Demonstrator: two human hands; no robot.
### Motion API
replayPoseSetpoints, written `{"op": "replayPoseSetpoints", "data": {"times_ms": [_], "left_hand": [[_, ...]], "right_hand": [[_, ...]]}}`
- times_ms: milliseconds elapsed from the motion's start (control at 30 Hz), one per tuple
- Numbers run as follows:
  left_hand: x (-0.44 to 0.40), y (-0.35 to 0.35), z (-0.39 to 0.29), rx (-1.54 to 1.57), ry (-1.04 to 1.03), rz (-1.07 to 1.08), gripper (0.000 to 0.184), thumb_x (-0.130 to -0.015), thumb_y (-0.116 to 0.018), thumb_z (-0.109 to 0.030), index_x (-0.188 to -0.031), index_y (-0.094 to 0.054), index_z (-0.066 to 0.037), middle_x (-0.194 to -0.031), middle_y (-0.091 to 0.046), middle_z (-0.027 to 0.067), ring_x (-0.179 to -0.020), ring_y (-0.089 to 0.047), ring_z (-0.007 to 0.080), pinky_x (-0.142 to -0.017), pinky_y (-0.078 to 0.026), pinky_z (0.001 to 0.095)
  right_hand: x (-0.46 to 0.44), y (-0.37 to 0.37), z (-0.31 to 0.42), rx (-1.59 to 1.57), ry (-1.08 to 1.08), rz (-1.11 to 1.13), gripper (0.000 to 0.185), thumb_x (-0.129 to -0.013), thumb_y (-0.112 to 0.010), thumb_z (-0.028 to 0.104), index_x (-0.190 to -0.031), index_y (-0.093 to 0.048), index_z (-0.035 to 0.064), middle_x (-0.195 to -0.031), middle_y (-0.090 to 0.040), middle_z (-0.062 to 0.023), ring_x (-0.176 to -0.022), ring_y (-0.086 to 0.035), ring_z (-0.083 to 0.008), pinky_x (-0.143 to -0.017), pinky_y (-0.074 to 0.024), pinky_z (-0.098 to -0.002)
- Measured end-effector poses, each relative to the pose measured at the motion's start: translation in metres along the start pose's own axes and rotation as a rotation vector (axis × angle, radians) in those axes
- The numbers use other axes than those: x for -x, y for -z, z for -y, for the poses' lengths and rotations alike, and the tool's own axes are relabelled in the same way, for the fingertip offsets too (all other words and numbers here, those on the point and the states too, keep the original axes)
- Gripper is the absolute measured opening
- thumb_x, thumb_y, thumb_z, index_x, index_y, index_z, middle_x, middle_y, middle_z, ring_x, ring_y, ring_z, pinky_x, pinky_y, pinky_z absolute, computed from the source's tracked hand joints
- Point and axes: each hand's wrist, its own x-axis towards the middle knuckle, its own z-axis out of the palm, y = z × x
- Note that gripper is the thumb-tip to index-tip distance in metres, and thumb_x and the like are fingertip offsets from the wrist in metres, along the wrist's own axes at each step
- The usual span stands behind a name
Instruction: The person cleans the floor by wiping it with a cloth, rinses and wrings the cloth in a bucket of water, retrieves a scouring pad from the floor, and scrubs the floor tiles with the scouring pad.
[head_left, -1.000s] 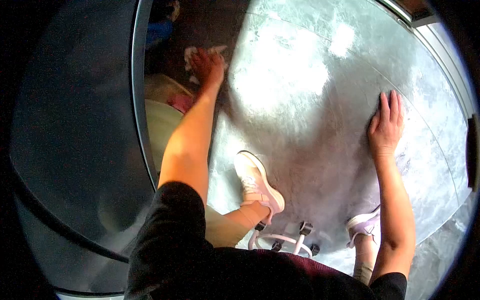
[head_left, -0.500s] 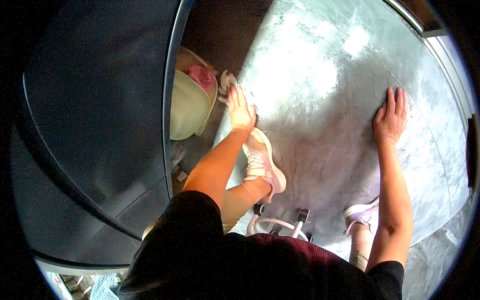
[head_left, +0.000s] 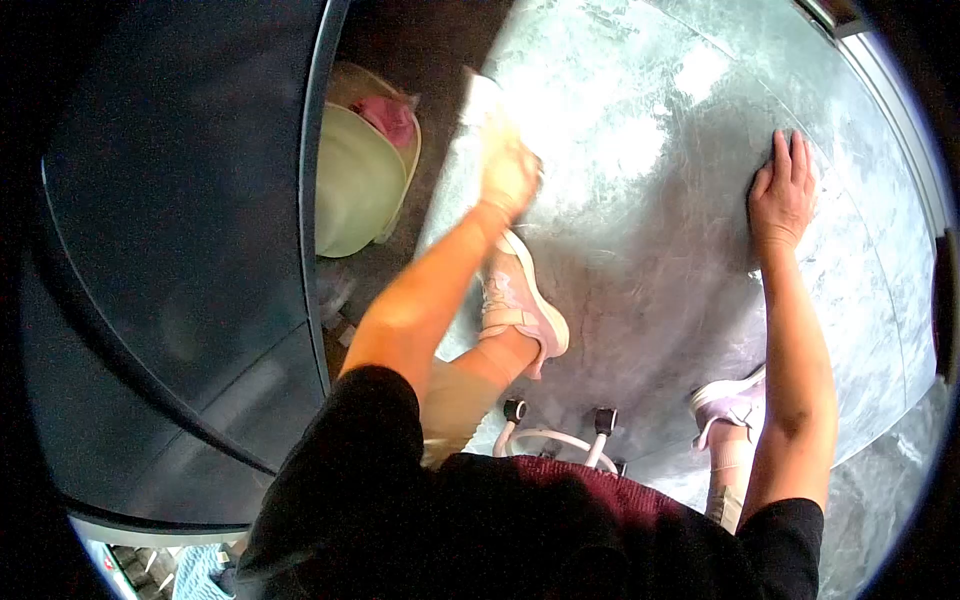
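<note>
My left hand (head_left: 508, 170) is low over the grey marbled floor (head_left: 640, 250), just ahead of a pale pink shoe (head_left: 520, 300). It is closed on a crumpled white wipe (head_left: 482, 98), which sticks out past the fingers. Motion and glare smear the fingers, and most of the wipe is hidden beneath the hand or washed out. My right hand (head_left: 783, 195) rests flat on the floor at the right, fingers stretched forward, holding nothing.
A pale green bin (head_left: 360, 190) with something pink (head_left: 388, 118) in it stands left, beside a large dark panel (head_left: 190, 220). The other shoe (head_left: 728, 405) is at lower right. Behind it, a low stool's wheeled base (head_left: 550, 440) shows. A metal frame (head_left: 895, 110) edges the floor at right.
My left hand and the wipe have moved forward and slightly right, away from the bin. My right hand stays flat on the floor. The view has shifted slightly.
</note>
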Motion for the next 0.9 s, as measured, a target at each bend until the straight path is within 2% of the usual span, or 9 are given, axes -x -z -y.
{"op": "replayPoseSetpoints", "data": {"times_ms": [167,267,467,533,600,667,733,833,900], "left_hand": [[0.020,0.011,-0.043,0.041,-0.253,0.335,0.061,-0.079,-0.049,-0.016,-0.135,-0.029,0.001,-0.140,-0.027,0.0239,-0.130,-0.024,0.0384,-0.108,-0.016,0.0452],[-0.007,-0.045,0.073,0.292,0.426,0.145,0.057,-0.086,-0.044,-0.025,-0.134,-0.030,0.002,-0.138,-0.030,0.0246,-0.129,-0.026,0.0379,-0.108,-0.017,0.0450],[-0.125,-0.093,0.207,-0.254,0.214,-0.100,0.060,-0.090,-0.031,-0.038,-0.134,-0.029,0.004,-0.143,-0.018,0.0253,-0.132,-0.019,0.0396,-0.109,-0.013,0.0453],[-0.134,0.011,0.039,0.315,0.558,0.352,0.058,-0.087,-0.036,-0.035,-0.131,-0.036,0.002,-0.139,-0.029,0.0243,-0.130,-0.025,0.0377,-0.108,-0.016,0.0431],[-0.112,-0.031,-0.002,-0.179,-0.081,-0.239,0.055,-0.083,-0.040,-0.025,-0.130,-0.038,0.004,-0.135,-0.035,0.0239,-0.127,-0.029,0.0383,-0.107,-0.018,0.0440],[-0.070,-0.021,-0.071,0.000,-0.101,0.025,0.055,-0.080,-0.045,-0.017,-0.130,-0.037,0.003,-0.136,-0.032,0.0266,-0.128,-0.028,0.0404,-0.107,-0.017,0.0482],[-0.023,-0.020,-0.091,0.067,-0.495,0.189,0.055,-0.079,-0.045,-0.016,-0.131,-0.037,0.002,-0.137,-0.030,0.0252,-0.128,-0.028,0.0384,-0.107,-0.018,0.0480],[-0.031,0.004,-0.083,0.138,-0.583,0.334,0.052,-0.080,-0.046,-0.017,-0.129,-0.040,0.000,-0.135,-0.035,0.0244,-0.128,-0.031,0.0359,-0.107,-0.019,0.0457],[-0.072,-0.008,-0.043,-0.054,-0.265,0.126,0.046,-0.081,-0.045,-0.015,-0.125,-0.045,-0.001,-0.126,-0.046,0.0205,-0.118,-0.042,0.0328,-0.104,-0.029,0.0396]], "right_hand": [[-0.002,0.001,0.001,-0.007,-0.018,0.004,0.044,-0.082,-0.051,0.016,-0.125,-0.047,0.0167,-0.135,-0.041,-0.0077,-0.126,-0.035,-0.0280,-0.103,-0.0287,-0.0414],[-0.004,0.001,-0.001,-0.011,-0.030,0.013,0.044,-0.081,-0.051,0.016,-0.125,-0.047,0.0167,-0.135,-0.040,-0.0073,-0.126,-0.035,-0.0278,-0.103,-0.0285,-0.0417],[-0.002,0.002,0.003,-0.025,-0.016,0.027,0.047,-0.079,-0.052,0.016,-0.126,-0.046,0.0175,-0.136,-0.039,-0.0075,-0.126,-0.035,-0.0284,-0.101,-0.0295,-0.0428],[-0.006,0.005,0.007,-0.012,-0.024,0.033,0.047,-0.079,-0.052,0.015,-0.126,-0.046,0.0172,-0.135,-0.039,-0.0082,-0.125,-0.035,-0.0287,-0.101,-0.0302,-0.0428],[-0.003,0.004,0.005,-0.010,-0.010,0.017,0.048,-0.077,-0.053,0.016,-0.125,-0.047,0.0163,-0.134,-0.041,-0.0098,-0.125,-0.035,-0.0295,-0.100,-0.0316,-0.0425],[-0.002,0.003,0.003,-0.013,-0.002,0.016,0.048,-0.077,-0.053,0.016,-0.124,-0.048,0.0161,-0.134,-0.041,-0.0101,-0.125,-0.036,-0.0296,-0.100,-0.0316,-0.0424],[-0.005,0.004,0.004,-0.029,-0.003,0.024,0.048,-0.076,-0.053,0.015,-0.124,-0.048,0.0155,-0.133,-0.041,-0.0102,-0.125,-0.036,-0.0296,-0.101,-0.0316,-0.0421],[-0.004,0.004,0.004,-0.024,-0.012,0.045,0.049,-0.075,-0.053,0.014,-0.124,-0.048,0.0152,-0.134,-0.040,-0.0100,-0.125,-0.036,-0.0297,-0.101,-0.0314,-0.0418],[-0.004,0.003,0.003,-0.018,-0.011,0.035,0.051,-0.075,-0.053,0.014,-0.125,-0.047,0.0155,-0.135,-0.039,-0.0095,-0.125,-0.035,-0.0295,-0.101,-0.0311,-0.0419]]}}
